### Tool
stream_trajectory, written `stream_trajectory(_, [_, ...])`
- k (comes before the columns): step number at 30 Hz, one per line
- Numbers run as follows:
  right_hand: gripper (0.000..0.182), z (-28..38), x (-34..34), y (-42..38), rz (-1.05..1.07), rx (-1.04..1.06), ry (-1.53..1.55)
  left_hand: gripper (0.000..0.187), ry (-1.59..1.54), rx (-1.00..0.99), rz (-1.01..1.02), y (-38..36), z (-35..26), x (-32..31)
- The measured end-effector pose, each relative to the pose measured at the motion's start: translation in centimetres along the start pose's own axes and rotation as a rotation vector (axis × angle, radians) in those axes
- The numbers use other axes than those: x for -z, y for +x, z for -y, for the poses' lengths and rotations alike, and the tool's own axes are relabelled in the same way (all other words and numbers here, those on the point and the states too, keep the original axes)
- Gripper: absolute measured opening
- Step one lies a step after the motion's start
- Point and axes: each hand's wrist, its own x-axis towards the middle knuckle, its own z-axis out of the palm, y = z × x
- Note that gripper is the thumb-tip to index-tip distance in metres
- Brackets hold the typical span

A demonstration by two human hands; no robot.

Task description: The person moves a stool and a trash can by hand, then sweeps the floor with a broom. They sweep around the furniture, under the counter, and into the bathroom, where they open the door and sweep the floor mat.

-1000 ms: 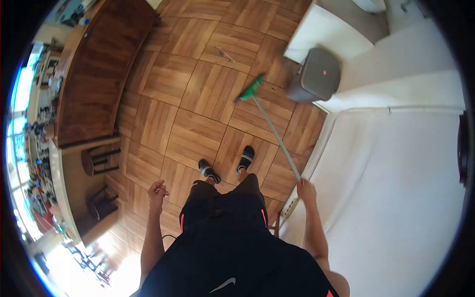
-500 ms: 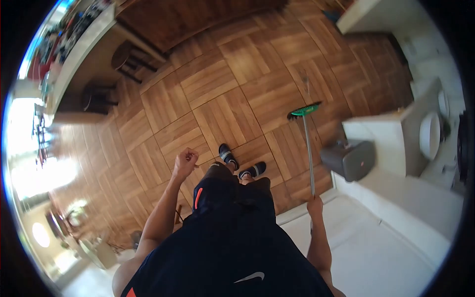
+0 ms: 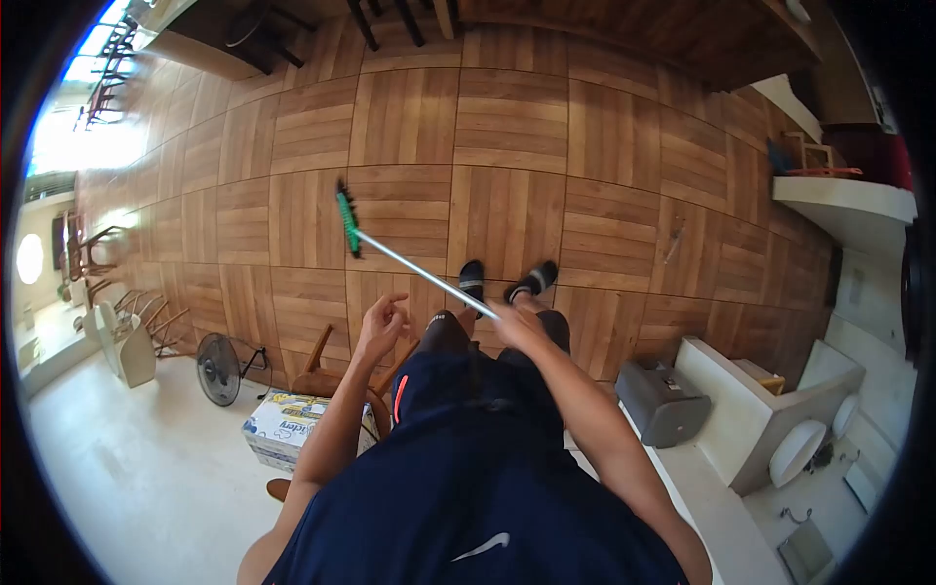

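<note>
A broom (image 3: 424,275) with a pale stick and a green head with dark bristles reaches out to the front left over the wood-patterned floor. My right hand (image 3: 514,327) is closed around the near end of its stick, in front of my legs. On the other side, my left hand (image 3: 383,328) hangs free, its fingers loosely bent and apart, with nothing in them. It is a short way left of my knee, below the stick in this view. Both of my feet in dark sandals (image 3: 531,283) stand on the floor just past the stick.
To my right are a grey bin (image 3: 663,402) and a low white wall (image 3: 726,414) with basins behind it. At left stand a fan (image 3: 219,370), a printed box (image 3: 283,426) and a wooden chair (image 3: 317,370). Dark stool legs (image 3: 395,24) rise along the far side.
The broom has swung from my right across to the front left, and my right hand has moved inward with it. My view has turned to the left. My left hand stays empty.
</note>
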Motion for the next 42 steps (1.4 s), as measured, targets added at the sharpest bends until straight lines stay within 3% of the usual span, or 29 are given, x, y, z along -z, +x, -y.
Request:
stream_trajectory(1, [0.034, 0.1, -2.5, 6.3, -0.003, 0.071, -0.092, 0.032, 0.044, 0.023, -0.034, -0.9, -1.3, 0.3])
stream_trajectory(4, [0.028, 3.7, -4.8, 18.7, -0.050, -0.010, -0.128, 0.029, -0.016, 0.053, -0.092, -2.0, -1.4, 0.6])
stream_trajectory(5, [0.027, 3.8, -4.4, 21.3, -0.027, -0.034, -0.201, 0.028, -0.008, 0.095, -0.129, -2.1, -2.1, 0.4])
stream_trajectory(7, [0.027, 0.6, -2.4, 22.8, -0.094, -0.220, 0.081, 0.028, 0.005, 0.189, -0.235, -3.3, -4.1, 0.6])
stream_trajectory(8, [0.027, -2.7, 0.1, 22.4, -0.055, -0.119, 0.010, 0.029, -0.029, 0.234, -0.264, -3.5, -4.2, 0.6])
stream_trajectory(10, [0.025, -10.5, 5.6, 19.0, -0.113, -0.294, 0.139, 0.030, -0.113, 0.292, -0.336, -2.8, -3.7, 0.4])
stream_trajectory(11, [0.028, -18.1, 6.8, 18.2, -0.108, -0.276, 0.024, 0.031, -0.098, 0.293, -0.312, -2.2, -3.6, 0.4])
stream_trajectory(12, [0.030, -21.8, 11.7, 13.8, -0.137, -0.378, 0.108, 0.033, -0.092, 0.295, -0.292, -1.6, -3.4, 0.0])
stream_trajectory(15, [0.032, -35.7, 23.2, 1.5, -0.180, -0.559, -0.019, 0.034, -0.133, 0.302, -0.304, 0.6, -4.6, -1.3])
stream_trajectory(16, [0.031, -33.4, 28.2, -3.1, -0.206, -0.572, -0.276, 0.034, -0.156, 0.285, -0.311, 1.4, -5.2, -1.7])
stream_trajectory(17, [0.031, -31.4, 32.0, -6.1, -0.158, -0.748, -0.425, 0.033, -0.179, 0.263, -0.317, 2.2, -5.8, -2.1])
stream_trajectory(18, [0.030, -32.1, 33.9, -9.1, -0.274, -0.660, -0.572, 0.033, -0.194, 0.269, -0.328, 2.9, -6.2, -2.5])
stream_trajectory(20, [0.029, -30.7, 37.1, -12.3, -0.242, -0.638, -0.738, 0.034, -0.224, 0.243, -0.331, 3.7, -6.4, -3.1])
stream_trajectory(22, [0.029, -28.8, 38.5, -14.3, -0.276, -0.569, -0.707, 0.033, -0.232, 0.283, -0.310, 5.0, -7.9, -4.2])
stream_trajectory(24, [0.029, -28.0, 37.6, -15.2, -0.292, -0.509, -0.640, 0.032, -0.214, 0.285, -0.282, 6.0, -8.6, -5.0])
stream_trajectory(27, [0.027, -21.6, 33.1, -9.7, -0.174, -0.449, -0.260, 0.031, -0.167, 0.259, -0.268, 7.0, -10.1, -5.8])
stream_trajectory(30, [0.028, -16.4, 24.8, -0.2, -0.080, -0.141, -0.264, 0.031, -0.081, 0.241, -0.262, 7.4, -12.7, -6.3])
stream_trajectory(32, [0.026, -12.8, 18.2, 6.6, -0.072, 0.089, -0.043, 0.030, -0.036, 0.233, -0.278, 7.2, -14.1, -6.3])
stream_trajectory(34, [0.032, -7.0, 13.7, 11.9, 0.004, 0.199, -0.049, 0.030, 0.026, 0.278, -0.320, 6.3, -15.8, -6.5])
stream_trajectory(39, [0.023, -2.9, 4.4, 17.1, -0.284, 0.536, -0.293, 0.030, -0.061, 0.328, -0.342, 4.9, -13.9, -8.2])
stream_trajectory(40, [0.021, -2.8, 4.1, 17.8, 0.054, 0.412, -0.253, 0.030, -0.074, 0.373, -0.344, 4.2, -13.1, -8.4])
stream_trajectory(42, [0.020, -4.1, 2.4, 18.7, 0.166, 0.351, -0.298, 0.029, -0.083, 0.425, -0.333, 3.0, -10.9, -8.8])
